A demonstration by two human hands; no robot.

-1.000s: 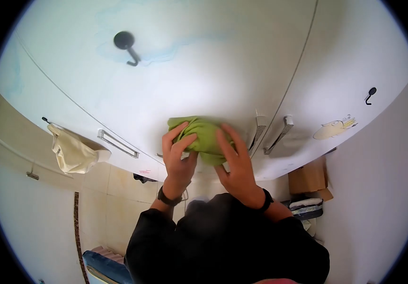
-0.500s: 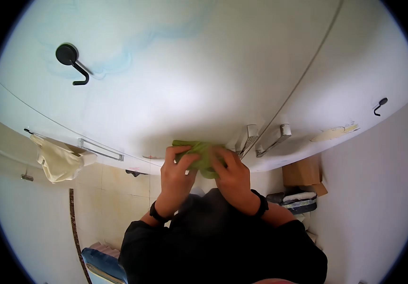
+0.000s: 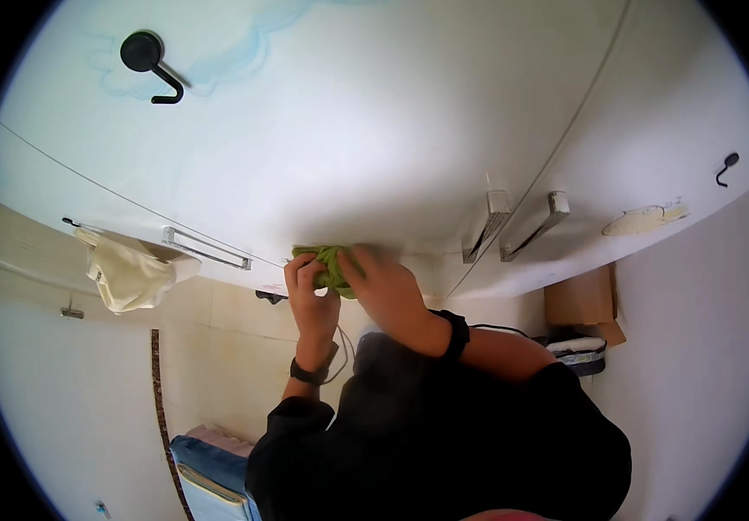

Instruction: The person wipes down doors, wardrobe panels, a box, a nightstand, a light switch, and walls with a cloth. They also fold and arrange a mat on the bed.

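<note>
A crumpled green cloth [image 3: 331,266] is bunched between both hands, close to the white door panel [image 3: 374,130]. My left hand [image 3: 311,291] is closed on its left side with the fingers curled. From the right, my right hand [image 3: 381,286] grips the same cloth, its fingers bent over the folds. Parts of the cloth are hidden behind the fingers. Whether it touches the panel I cannot tell. A black band circles each wrist.
Metal handles [image 3: 534,227] stick out right of the hands, and another handle [image 3: 208,249] is at left. A black hook [image 3: 150,65] is fixed high on the panel. A cream cloth bag [image 3: 135,273] hangs at left. A cardboard box [image 3: 579,295] stands low at right.
Both hands and the green cloth have moved a little left, the right hand reaching further across. The cloth looks more tightly bunched. The camera view has shifted.
</note>
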